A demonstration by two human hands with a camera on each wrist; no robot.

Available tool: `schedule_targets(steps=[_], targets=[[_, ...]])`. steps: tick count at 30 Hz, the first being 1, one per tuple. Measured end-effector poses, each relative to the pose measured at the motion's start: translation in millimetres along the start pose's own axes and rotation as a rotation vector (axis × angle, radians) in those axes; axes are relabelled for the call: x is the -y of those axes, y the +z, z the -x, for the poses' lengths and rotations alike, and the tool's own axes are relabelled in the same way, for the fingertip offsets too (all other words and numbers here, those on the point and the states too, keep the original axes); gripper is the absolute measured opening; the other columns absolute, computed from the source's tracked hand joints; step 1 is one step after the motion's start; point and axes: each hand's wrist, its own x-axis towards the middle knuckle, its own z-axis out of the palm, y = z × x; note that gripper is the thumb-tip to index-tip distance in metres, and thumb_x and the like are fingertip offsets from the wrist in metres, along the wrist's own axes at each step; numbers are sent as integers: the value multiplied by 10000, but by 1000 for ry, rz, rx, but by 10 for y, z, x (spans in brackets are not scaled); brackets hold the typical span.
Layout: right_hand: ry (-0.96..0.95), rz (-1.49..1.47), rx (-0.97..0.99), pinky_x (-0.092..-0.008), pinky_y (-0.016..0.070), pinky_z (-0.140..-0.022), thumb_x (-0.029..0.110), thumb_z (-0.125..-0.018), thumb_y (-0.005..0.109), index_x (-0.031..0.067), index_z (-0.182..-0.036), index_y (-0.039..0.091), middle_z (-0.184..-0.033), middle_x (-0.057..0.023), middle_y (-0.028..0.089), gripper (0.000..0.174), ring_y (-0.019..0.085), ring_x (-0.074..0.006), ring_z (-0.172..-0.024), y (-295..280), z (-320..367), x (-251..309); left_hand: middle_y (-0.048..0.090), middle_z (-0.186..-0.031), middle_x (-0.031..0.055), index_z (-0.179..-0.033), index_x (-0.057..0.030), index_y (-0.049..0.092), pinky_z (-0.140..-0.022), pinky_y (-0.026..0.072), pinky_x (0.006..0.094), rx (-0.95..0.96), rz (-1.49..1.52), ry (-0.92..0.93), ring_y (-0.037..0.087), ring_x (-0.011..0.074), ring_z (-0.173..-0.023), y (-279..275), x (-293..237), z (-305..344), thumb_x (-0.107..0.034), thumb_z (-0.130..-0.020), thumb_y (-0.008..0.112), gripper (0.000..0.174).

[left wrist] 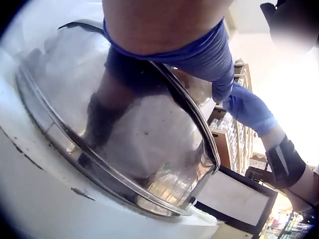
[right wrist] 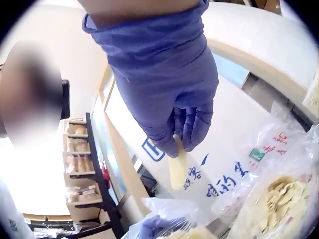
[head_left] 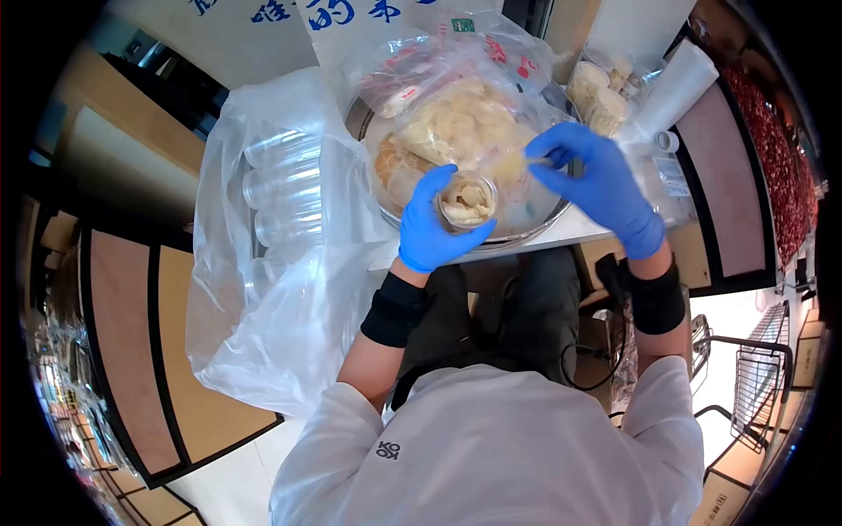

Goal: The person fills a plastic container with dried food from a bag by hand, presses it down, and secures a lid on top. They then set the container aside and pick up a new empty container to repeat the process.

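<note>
My gloved left hand (head_left: pixel 428 232) grips a small clear plastic jar (head_left: pixel 468 221), its thumb and fingers curved round the side. Pale yellowish slices (head_left: pixel 467 200) lie inside the jar. To its right, my gloved right hand (head_left: pixel 605 180) pinches one thin pale slice (right wrist: pixel 178 172) between thumb and fingertips; the slice hangs down in the right wrist view. Just beyond both hands, an open clear bag (head_left: pixel 465 118) full of similar slices sits on a round steel tray (left wrist: pixel 149 129). In the left wrist view the left palm hides most of the jar.
At the left stands a big translucent bag (head_left: pixel 298 351) with several empty clear jars (head_left: pixel 285 188). Filled jars (head_left: pixel 605 110) and a white plastic roll (head_left: pixel 682 88) are at the back right. A brown round item (head_left: pixel 399 162) lies on the tray, and a wire basket (head_left: pixel 759 377) is at the far right.
</note>
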Motion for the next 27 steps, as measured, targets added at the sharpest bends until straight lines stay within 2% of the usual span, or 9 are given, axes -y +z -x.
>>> schedule_targets(steps=[2,3,6,12,16,19,21,25,27], targets=[[-108,-90,83,-360,524,-780,170,-858,655,89,-981,664,-930,-88,660,147,652,-189,-862,167,-21,39,514,-1252,141,-1386,-56,320,-969,452,370,69,170,-195,540,244,-1145,44,-22,23,-246,-610,885,978],[-131,-96,67,-360,524,-780,170,-858,655,89,-981,664,-930,-88,660,147,652,-189,-862,311,-125,49,514,-1252,141,-1386,-56,320,-969,452,370,68,151,-175,540,244,-1145,-71,5,-43,-246,-610,885,978],[-529,353,32,-332,519,-657,151,-785,611,119,-942,661,-899,-28,654,168,634,-229,-808,546,-218,-87,525,-1245,139,-1392,-53,312,-966,455,374,8,161,-132,548,247,-1134,-57,-70,-35,-238,-606,886,992],[-569,497,41,-322,527,-661,158,-773,605,160,-956,676,-893,-19,656,196,640,-209,-810,762,-277,-181,537,-1259,158,-1410,-51,293,-974,453,384,14,165,-127,554,258,-1147,-99,-86,-63,-246,-614,881,1009],[-587,519,102,-323,527,-654,155,-781,601,160,-963,674,-911,-8,665,196,644,-206,-819,751,-310,-66,564,-1231,164,-1381,-31,354,-986,446,383,39,121,-98,568,267,-1140,-114,-91,-72,-267,-614,878,958],[-602,353,81,-317,528,-663,158,-796,603,159,-959,672,-970,6,663,177,651,-205,-827,722,-272,-66,569,-1224,168,-1360,-14,387,-983,450,375,27,111,-121,575,268,-1134,-125,-99,-72,-277,-609,877,934],[-435,357,151,-309,528,-682,154,-811,603,156,-971,672,-1013,8,645,174,657,-210,-833,742,-220,-78,567,-1227,172,-1352,-6,399,-979,453,370,11,118,-145,575,267,-1134,-133,-103,-79,-282,-606,877,928],[-366,412,187,-307,526,-690,146,-831,596,139,-975,673,-1041,-4,629,163,660,-216,-823,708,-179,-22,569,-1232,164,-1346,-4,407,-975,458,360,56,101,-171,578,256,-1134,-151,-138,-100,-288,-603,876,924],[-323,353,109,-311,524,-687,130,-845,588,130,-993,665,-1020,-10,628,166,658,-214,-807,708,-168,-20,570,-1235,160,-1341,-4,414,-975,458,358,56,99,-180,578,252,-1137,-149,-146,-98,-293,-604,875,916]])
